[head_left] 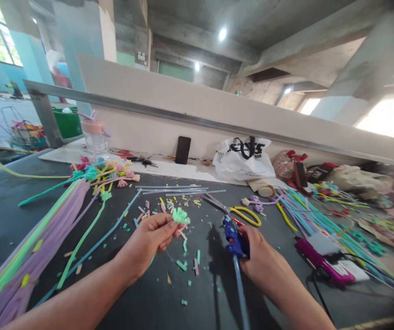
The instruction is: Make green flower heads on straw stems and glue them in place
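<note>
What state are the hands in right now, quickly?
Left hand: closed, pinching a green flower between thumb and fingers.
Right hand: closed, holding a blue glue gun.

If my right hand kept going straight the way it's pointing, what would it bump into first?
Probably the scissors, just ahead of the blue glue gun in your right hand. I can't tell how high the hand is, so it might pass over them.

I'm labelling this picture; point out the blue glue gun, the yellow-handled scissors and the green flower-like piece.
Blue glue gun (234,244), head view: on its body.
Yellow-handled scissors (225,208), head view: on the blades.
Green flower-like piece (180,216), head view: on its petals.
</note>
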### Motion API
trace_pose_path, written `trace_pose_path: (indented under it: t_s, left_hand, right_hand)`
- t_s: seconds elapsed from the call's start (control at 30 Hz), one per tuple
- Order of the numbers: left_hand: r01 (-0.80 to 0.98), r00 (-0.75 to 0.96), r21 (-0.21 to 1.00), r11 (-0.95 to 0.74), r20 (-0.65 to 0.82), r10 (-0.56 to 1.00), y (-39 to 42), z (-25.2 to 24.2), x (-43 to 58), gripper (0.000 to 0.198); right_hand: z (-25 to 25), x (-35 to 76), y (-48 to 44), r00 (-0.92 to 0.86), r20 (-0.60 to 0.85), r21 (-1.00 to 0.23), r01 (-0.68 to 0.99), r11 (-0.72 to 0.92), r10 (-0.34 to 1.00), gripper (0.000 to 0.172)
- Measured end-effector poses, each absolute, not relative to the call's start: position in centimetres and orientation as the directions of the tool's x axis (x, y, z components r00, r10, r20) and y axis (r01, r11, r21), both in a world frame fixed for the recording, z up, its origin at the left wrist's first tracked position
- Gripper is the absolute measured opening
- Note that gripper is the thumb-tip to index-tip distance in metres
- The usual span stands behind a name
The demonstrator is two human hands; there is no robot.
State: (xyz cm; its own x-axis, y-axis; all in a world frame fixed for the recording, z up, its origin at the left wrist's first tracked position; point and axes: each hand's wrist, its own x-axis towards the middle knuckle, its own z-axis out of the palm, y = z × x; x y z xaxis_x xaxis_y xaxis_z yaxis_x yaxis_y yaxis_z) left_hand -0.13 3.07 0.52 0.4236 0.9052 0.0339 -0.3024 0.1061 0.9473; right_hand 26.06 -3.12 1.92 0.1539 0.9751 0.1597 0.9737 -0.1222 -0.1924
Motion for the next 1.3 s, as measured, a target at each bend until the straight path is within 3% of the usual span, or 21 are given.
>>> trace_pose_path:
  t_s: [0.17, 0.3, 0.47, 0.77, 1.3]
  left_hand:
    - [-0.261, 0.406, 0.965, -0.003, 0.112, 0.907, 2.8, 0.6, -0.1, 0.026]
    - [-0.375, 0.455, 0.917, 0.137, 0.053, 0.889, 2.5, 0.8, 0.2, 0.026]
    - [-0.420, 0.475, 0.875, 0.242, -0.016, 0.880, 2.5, 0.7, 0.2, 0.024]
    - [-0.395, 0.440, 0.904, 0.164, 0.029, 0.898, 2.3, 1.0, 0.5, 0.024]
    - [-0.347, 0.431, 0.930, 0.124, 0.041, 0.902, 2.1, 1.2, 0.4, 0.025]
  right_hand:
    - [4.0, 24.8, -4.8, 0.061, 0.496, -0.400, 0.902, 0.165, 0.866, 0.039]
    - [4.8, 22.2, -6.0, -0.033, 0.497, -0.515, 0.793, 0.325, 0.867, 0.013]
    - [4.5, 18.4, -6.1, -0.129, 0.601, -0.504, 0.706, 0.499, 0.789, 0.010]
    - [2.7, 18.9, -6.3, -0.173, 0.651, -0.368, 0.779, 0.507, 0.739, 0.020]
    - [2.3, 18.9, -6.0, -0.165, 0.561, -0.402, 0.802, 0.442, 0.811, 0.009]
